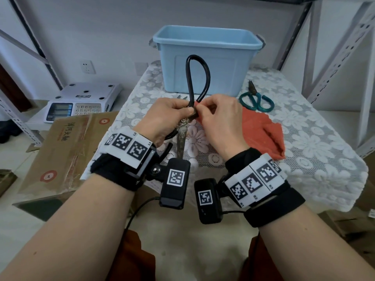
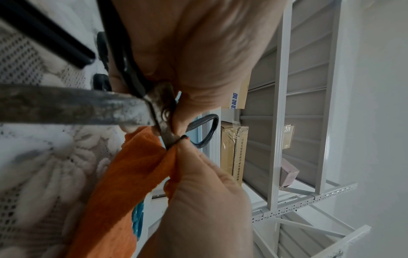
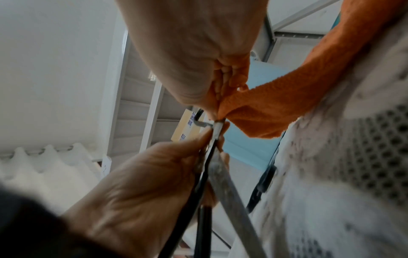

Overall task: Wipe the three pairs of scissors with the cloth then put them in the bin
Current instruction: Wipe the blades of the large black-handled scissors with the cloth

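Observation:
My left hand (image 1: 182, 110) grips a large pair of black-handled scissors (image 1: 197, 78) near the pivot. One handle loop stands up in front of the blue bin (image 1: 203, 40), and the rusty blades (image 2: 66, 104) point back toward me. My right hand (image 1: 203, 107) pinches the orange cloth (image 1: 261, 130) around the handle shank just above the pivot, and the rest of the cloth trails onto the table. A green-handled pair of scissors (image 1: 256, 100) lies on the table to the right of the bin. Metal tips (image 1: 179, 97) of another pair show behind my left hand.
A lace tablecloth (image 1: 304, 142) covers the small table. An electronic scale (image 1: 81, 102) and a flattened cardboard box (image 1: 67, 142) sit to the left, lower down. Grey metal shelving uprights (image 1: 334, 57) stand to the right and behind.

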